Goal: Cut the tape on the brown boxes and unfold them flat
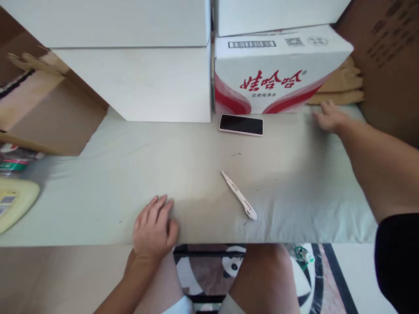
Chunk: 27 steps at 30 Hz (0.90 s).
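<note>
My left hand lies palm down on the pale green cloth near its front edge, fingers stretched out and holding nothing. At the back right, my right hand reaches out with fingers apart, close to some stacked brown pieces that look like cardboard; whether it touches them I cannot tell. A white utility knife lies slantwise on the cloth between my hands. Behind it, a phone with a dark screen rests in front of a white and red carton.
White boxes stand stacked along the back. An open cardboard box is at the left, with a pale yellow bottle nearer me. A large brown carton bounds the right side. My legs are under the table edge.
</note>
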Tool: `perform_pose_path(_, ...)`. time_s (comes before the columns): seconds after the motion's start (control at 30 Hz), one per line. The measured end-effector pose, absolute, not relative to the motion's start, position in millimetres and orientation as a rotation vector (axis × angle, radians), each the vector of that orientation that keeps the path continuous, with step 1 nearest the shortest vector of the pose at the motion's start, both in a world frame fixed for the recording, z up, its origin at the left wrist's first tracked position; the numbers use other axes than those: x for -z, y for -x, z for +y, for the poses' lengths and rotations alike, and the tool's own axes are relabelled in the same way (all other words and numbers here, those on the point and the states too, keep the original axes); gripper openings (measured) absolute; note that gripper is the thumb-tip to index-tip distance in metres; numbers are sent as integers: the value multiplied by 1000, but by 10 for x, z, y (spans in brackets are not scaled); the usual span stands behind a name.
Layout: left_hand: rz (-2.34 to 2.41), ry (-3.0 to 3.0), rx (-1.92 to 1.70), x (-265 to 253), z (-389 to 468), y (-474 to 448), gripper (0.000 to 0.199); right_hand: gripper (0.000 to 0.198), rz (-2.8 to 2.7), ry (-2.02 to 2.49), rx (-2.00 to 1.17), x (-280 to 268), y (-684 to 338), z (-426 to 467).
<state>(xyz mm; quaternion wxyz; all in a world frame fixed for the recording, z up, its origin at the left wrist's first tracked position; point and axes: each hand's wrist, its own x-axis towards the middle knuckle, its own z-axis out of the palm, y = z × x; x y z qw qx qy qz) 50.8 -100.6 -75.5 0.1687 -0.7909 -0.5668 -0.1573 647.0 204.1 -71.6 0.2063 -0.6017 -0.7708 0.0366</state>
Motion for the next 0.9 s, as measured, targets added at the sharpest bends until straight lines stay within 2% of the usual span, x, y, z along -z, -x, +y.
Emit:
perform_pose_path(0.1, -1636, 2234, 431, 750, -1005, -522, 33, 48, -2058, 1898, -141, 759, -6255, 1925)
perform_pose_path(0.17, -1655, 2226, 430, 756, -1010, -531, 33, 55, -2087, 1930, -163, 772, -5999, 1644)
perform_pose_path(0.33, -1699, 2216, 458, 801, -1011, -540, 36, 59, -2287, 1762, -208, 701, -4937, 590)
perform_pose_path(0.5, -1870, 2241, 476, 782, -1065, -587, 40, 51, -2314, 1688, -345, 684, -3904, -202)
perform_pose_path(0.63, -2094, 2360, 492, 723, -1136, -600, 42, 51, -2225, 1717, -234, 748, -3730, -373)
perform_pose_path(0.7, -2192, 2421, 598, 695, -1055, -508, 36, 51, -2204, 1708, -205, 801, -3755, -349)
perform_pose_path(0.8, -2258, 2529, 733, 538, -698, -139, 27, 49, -2218, 1718, -189, 830, -3767, -317)
perform_pose_path(0.9, -2222, 2239, 690, 153, -135, 508, 26, 47, -2240, 1742, -194, 795, -3739, -338)
